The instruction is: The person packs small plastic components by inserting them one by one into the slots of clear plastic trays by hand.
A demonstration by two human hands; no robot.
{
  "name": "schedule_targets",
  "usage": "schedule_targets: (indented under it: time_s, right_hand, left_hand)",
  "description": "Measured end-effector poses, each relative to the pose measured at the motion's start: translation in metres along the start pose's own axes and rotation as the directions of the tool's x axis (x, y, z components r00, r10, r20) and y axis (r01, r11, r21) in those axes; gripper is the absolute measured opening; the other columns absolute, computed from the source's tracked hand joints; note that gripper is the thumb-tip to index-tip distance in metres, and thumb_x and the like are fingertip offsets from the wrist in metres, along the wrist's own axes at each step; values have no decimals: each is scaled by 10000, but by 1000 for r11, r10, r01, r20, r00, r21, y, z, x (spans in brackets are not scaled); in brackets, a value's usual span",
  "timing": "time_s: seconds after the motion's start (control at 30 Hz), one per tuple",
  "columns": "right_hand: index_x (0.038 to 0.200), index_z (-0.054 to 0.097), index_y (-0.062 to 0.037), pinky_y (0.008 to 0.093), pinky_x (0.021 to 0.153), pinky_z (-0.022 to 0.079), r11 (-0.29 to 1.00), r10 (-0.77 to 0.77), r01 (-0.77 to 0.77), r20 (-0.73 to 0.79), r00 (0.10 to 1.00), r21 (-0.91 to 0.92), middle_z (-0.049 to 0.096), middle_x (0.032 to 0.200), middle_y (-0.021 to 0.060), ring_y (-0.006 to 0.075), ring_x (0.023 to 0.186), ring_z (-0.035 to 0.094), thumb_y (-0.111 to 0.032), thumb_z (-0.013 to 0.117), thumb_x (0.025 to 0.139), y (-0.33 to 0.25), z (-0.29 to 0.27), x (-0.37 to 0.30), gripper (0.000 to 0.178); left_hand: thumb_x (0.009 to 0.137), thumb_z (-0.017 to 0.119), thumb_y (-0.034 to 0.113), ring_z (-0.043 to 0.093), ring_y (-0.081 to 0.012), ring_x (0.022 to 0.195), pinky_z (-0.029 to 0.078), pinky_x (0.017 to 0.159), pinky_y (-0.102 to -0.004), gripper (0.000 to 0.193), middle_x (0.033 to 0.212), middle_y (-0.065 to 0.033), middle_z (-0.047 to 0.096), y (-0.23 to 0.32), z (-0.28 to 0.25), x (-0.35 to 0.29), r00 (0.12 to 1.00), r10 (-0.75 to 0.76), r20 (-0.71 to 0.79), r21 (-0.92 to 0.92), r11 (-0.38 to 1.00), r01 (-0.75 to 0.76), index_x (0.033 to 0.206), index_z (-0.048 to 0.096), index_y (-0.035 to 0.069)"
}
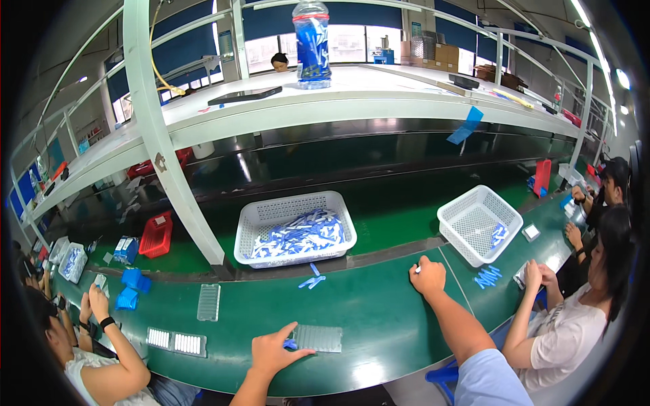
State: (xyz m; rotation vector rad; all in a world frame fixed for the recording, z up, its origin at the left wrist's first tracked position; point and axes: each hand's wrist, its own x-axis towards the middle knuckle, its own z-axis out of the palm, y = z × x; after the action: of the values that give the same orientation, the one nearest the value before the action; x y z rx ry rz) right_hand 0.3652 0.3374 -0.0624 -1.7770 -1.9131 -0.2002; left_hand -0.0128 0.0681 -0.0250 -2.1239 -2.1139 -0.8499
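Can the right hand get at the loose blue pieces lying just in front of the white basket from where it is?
Probably yes. The right hand rests closed on the green bench, and only bare surface lies between it and the blue pieces by the white basket.

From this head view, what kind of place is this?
Likely a factory assembly line: a long green belt bench with people seated on both sides, a white basket of small blue-and-white parts, and clear plastic trays by the left hand.

head view | worn high, faces down-forward | near green bench (379, 325) (fisheye, edges bend) | single view
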Motion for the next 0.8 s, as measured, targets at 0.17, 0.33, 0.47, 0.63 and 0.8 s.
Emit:
schedule_targets:
  time_s: [0.17, 0.33, 0.47, 0.63, 0.8]
  right_hand:
    - [793, 612, -66, 511, 686, 492, 1000, 15, -15, -7, 1000, 23, 663, 680, 168, 401, 688, 646, -260, 693, 825, -2, -1, -2, 213]
    - [783, 605, -57, 524, 663, 502, 1000, 23, -23, 13, 1000, -1, 666, 683, 177, 408, 687, 657, -254, 704, 816, -2, -1, 0, 224]
    - [777, 612, -71, 486, 675, 495, 1000, 10, -10, -26, 1000, -16, 679, 667, 167, 386, 657, 665, -261, 687, 821, 1, 3, 0, 209]
    - [767, 610, -64, 516, 652, 504, 1000, -5, 5, -70, 998, 3, 678, 675, 181, 406, 663, 663, -259, 693, 815, 4, 8, 1, 218]
    - [771, 612, -61, 507, 668, 513, 1000, 16, -17, -60, 998, -10, 683, 685, 185, 406, 669, 665, -249, 697, 817, 0, 2, 0, 211]
  left_hand:
    - [696, 915, 462, 644, -213, 545, 504, 532, -331, 531, 620, -53, 639, -19, 3, -10, 964, -206, -167, -263, 952, 158, 1088, 761, 138]
    - [778, 859, 170, 443, -122, 480, 372, 492, -283, 327, 556, -31, 477, -21, 0, -8, 952, -254, -168, -448, 880, 156, 1064, 738, 70]
    - [783, 867, 250, 526, -192, 472, 431, 489, -333, 327, 562, -50, 524, -27, 1, -11, 942, -282, -183, -406, 894, 189, 1049, 747, 102]
    - [796, 854, 236, 535, -218, 463, 436, 486, -342, 286, 555, -60, 530, -26, -1, -10, 940, -282, -191, -380, 904, 194, 1028, 744, 109]
    - [793, 853, 246, 583, -236, 492, 475, 506, -354, 287, 574, -64, 565, -25, -4, -10, 951, -252, -178, -325, 927, 184, 1030, 746, 125]
